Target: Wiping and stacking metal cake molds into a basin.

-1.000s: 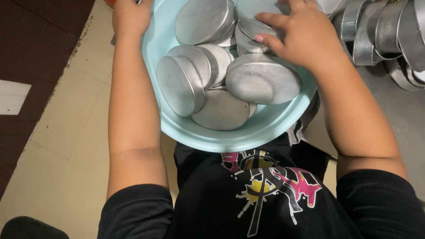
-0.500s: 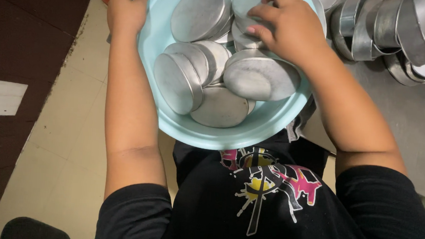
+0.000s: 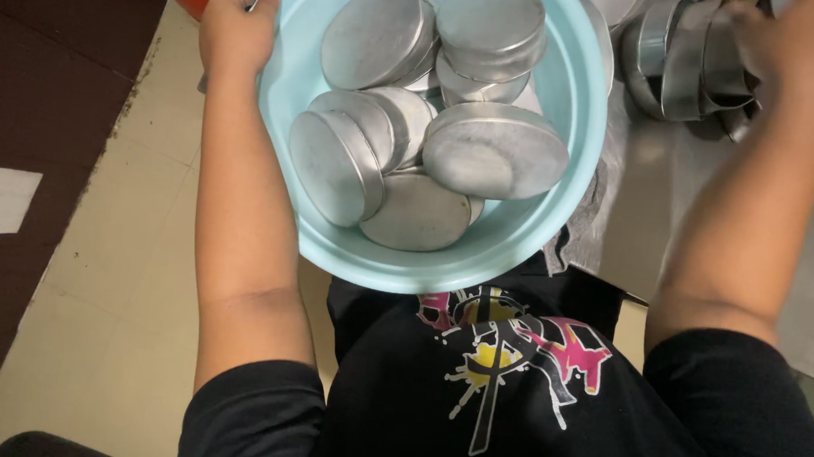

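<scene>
Soft, even indoor light falls from above, leaving dull sheen on the metal lids [image 3: 494,149] and faint shadow inside the bowl [image 3: 570,87]. The right hand [image 3: 802,46] is motion-blurred at the top right; the centre stays sharp.

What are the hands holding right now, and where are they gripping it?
The left hand grips the light blue basin by its rim. The right hand is over by the metal tins; whether it holds one cannot be told.
</scene>
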